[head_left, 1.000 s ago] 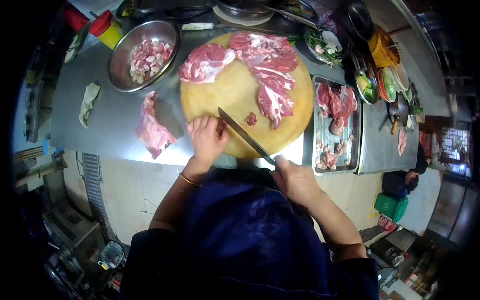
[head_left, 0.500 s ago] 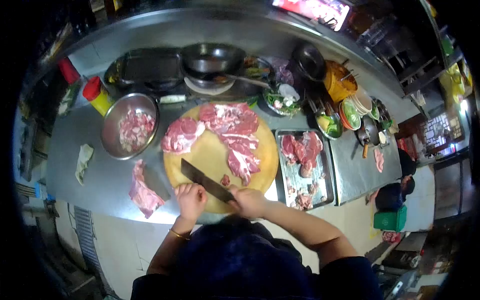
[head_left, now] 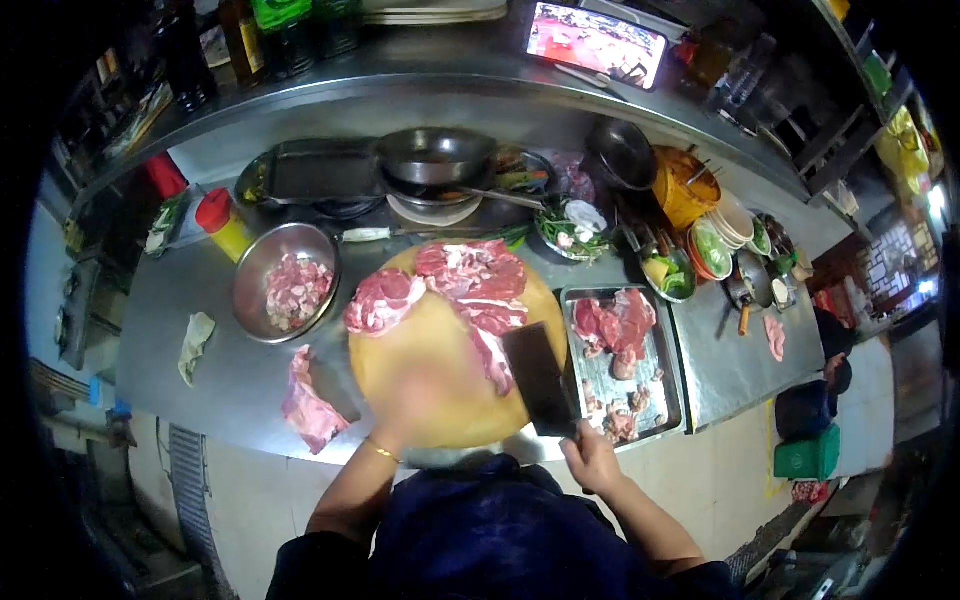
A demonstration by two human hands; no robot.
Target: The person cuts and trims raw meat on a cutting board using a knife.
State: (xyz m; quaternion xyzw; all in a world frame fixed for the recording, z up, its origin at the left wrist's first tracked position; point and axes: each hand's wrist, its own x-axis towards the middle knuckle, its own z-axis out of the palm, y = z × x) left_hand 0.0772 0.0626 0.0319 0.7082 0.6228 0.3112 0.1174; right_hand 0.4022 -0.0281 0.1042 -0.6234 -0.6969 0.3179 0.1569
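Note:
In the head view my right hand (head_left: 592, 462) is closed around the handle of a cleaver (head_left: 540, 372). Its broad dark blade stands over the right edge of the round cutting board (head_left: 455, 425). A blur covers my left hand (head_left: 412, 402) over the board's lower left, hiding its fingers and anything in them. Large pieces of raw red meat (head_left: 470, 270) lie along the board's back, with a rounder chunk of meat (head_left: 383, 300) at the left. One strip of meat reaches down close to the blade.
A steel bowl of cut meat (head_left: 285, 225) and a pale slab of meat (head_left: 312, 405) are at the left. A metal tray (head_left: 672, 355) holding meat pieces stands right of the board. Pans (head_left: 435, 150) line the back, beneath a shelf with a lit screen (head_left: 595, 45).
The cleaver has moved right, from the board's lower middle to its right edge. My left hand has reached farther over the board and blurred. The small meat scrap no longer shows. The view has shifted.

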